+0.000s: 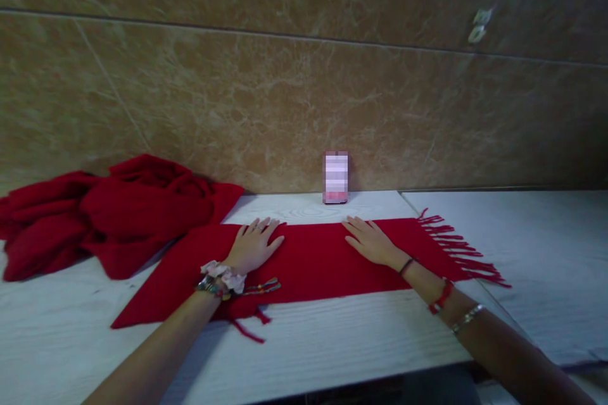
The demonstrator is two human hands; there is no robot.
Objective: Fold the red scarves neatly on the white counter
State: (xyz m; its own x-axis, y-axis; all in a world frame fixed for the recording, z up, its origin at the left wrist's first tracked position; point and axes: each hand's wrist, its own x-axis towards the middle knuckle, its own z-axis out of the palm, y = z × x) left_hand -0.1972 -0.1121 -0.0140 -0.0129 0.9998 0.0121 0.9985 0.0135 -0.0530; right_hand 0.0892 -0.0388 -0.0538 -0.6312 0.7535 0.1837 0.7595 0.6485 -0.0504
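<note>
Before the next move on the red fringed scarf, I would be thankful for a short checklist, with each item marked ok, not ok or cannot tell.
1. Left hand spread palm-down on the red fringed scarf: ok.
2. Right hand spread palm-down on it too: ok.
3. Bracelet cords at the left wrist clear of the scarf: not ok, they hang over it.
4. Phone clear of the scarf: ok, it leans on the wall beyond.
5. Bunched red cloth separate from the scarf: cannot tell.
</note>
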